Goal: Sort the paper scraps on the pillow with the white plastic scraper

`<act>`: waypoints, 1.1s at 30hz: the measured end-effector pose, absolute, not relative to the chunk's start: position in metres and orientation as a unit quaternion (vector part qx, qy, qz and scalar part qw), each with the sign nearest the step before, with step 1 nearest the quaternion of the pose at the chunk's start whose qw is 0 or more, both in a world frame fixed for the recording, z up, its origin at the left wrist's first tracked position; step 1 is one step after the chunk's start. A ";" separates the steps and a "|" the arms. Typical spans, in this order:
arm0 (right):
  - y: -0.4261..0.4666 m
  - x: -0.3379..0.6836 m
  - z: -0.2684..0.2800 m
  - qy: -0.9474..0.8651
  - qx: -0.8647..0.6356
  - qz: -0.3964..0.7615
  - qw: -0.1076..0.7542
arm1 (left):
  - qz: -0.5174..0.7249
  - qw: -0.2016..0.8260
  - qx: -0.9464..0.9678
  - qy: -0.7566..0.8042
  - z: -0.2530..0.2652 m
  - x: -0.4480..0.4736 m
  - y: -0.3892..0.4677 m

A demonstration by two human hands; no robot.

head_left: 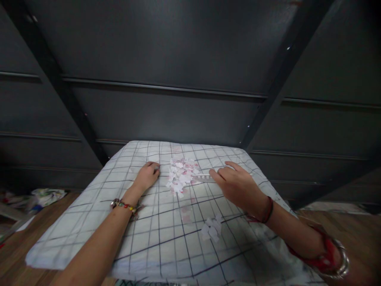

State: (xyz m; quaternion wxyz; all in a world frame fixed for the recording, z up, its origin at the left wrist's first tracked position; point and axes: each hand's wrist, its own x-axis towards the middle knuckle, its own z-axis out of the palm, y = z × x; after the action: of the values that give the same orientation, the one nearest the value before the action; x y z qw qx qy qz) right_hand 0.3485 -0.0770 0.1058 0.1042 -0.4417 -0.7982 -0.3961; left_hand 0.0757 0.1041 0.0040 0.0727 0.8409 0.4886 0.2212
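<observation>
My left hand (148,174) rests on the checked cloth (143,234), left of a pile of small torn paper pieces (181,174). Its fingers are loosely bent, with a gap between them and the thumb, and I see nothing held. My right hand (233,182) is closed on one end of a thin pale strip with a row of square marks (203,176), its kind unclear. The strip points left, its far end at the pile's right edge. A smaller cluster of paper pieces (212,228) lies nearer to me. Some pieces look pinkish.
The white cloth with dark lines covers a table against a dark grey panelled wall (178,115). Wooden floor (351,234) shows on both sides. Assorted items, among them a patterned bag or cloth (49,196), lie on the floor at the left.
</observation>
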 end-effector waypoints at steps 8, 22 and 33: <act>-0.085 0.352 0.109 -0.811 -0.446 -0.360 0.115 | 0.214 0.070 0.840 0.494 0.004 0.076 0.104; -0.084 0.350 0.107 -0.798 -0.487 -0.343 0.094 | 0.245 0.085 0.832 0.490 0.005 0.077 0.103; -0.081 0.347 0.106 -0.794 -0.478 -0.361 0.101 | 0.232 0.081 0.837 0.489 0.005 0.077 0.103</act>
State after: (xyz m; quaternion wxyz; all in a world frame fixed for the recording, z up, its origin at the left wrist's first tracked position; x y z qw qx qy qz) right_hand 0.3470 -0.0805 0.1055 0.1008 -0.4779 -0.7944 -0.3610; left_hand 0.0767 0.1029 0.0054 0.0809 0.8371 0.4889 0.2318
